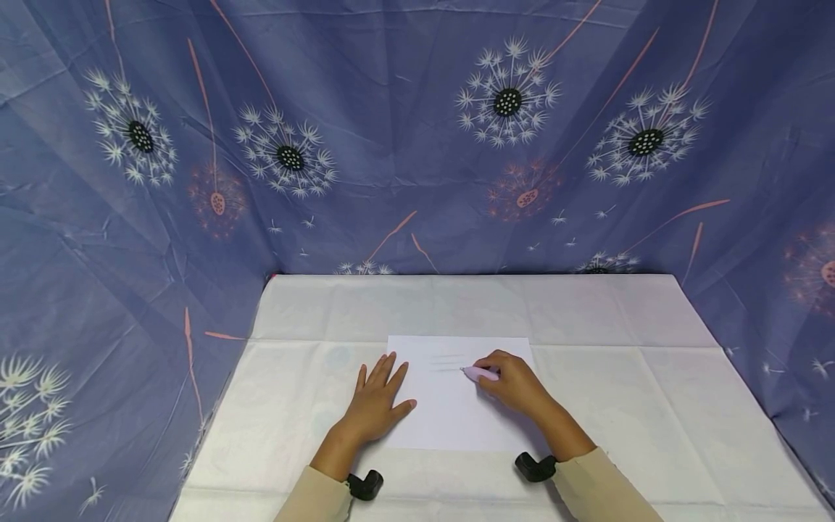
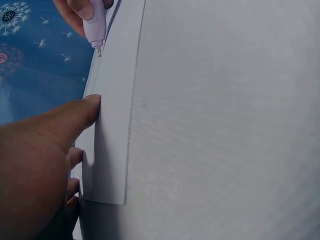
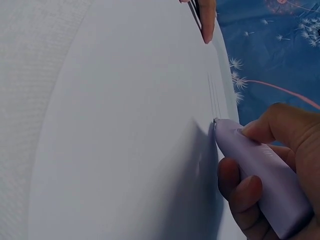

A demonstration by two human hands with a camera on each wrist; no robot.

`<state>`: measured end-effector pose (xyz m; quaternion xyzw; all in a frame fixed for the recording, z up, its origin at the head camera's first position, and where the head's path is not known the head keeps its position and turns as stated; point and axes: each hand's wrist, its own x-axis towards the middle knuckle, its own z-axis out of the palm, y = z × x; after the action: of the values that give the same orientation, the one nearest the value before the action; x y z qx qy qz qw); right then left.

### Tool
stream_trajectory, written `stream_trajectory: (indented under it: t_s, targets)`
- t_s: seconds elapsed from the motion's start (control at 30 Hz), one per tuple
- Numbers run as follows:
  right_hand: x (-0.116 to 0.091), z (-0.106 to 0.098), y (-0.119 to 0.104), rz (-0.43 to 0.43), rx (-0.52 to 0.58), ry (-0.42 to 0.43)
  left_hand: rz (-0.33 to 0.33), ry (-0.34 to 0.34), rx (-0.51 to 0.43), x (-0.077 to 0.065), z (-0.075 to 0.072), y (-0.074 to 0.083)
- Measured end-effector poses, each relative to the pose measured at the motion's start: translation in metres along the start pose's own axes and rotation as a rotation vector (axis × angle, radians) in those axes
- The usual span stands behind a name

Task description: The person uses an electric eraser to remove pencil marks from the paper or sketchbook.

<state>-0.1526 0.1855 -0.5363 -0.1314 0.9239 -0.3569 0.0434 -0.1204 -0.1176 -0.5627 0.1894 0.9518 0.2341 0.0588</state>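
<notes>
A white sheet of paper [image 1: 450, 428] lies flat, with a few thin parallel pencil lines [image 1: 446, 362] across its upper part. My left hand [image 1: 375, 406] rests on the sheet's left edge, fingers straight and spread. In the left wrist view its thumb [image 2: 85, 110] touches the paper. My right hand [image 1: 518, 384] grips a thick lilac electric eraser [image 3: 265, 180], thumb along its upper side and fingers curled beneath. The eraser's narrow tip meets the paper near the right end of the lowest line, as far as the head view shows. The right palm is partly hidden.
A white creased cloth [image 1: 652, 413] covers the table. Blue dandelion-print curtains [image 1: 404, 145] hang behind and at both sides. Each wrist wears a small black camera, one [image 1: 367, 486] on the left and one [image 1: 535, 467] on the right.
</notes>
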Motion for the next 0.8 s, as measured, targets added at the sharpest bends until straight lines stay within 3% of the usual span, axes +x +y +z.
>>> stream_trajectory:
  t_s: [0.8]
  targets:
    - [-0.0008,-0.0009,-0.0017,0.001,0.026,-0.009,0.004,0.002,0.006,0.0009,-0.0001,0.0002]
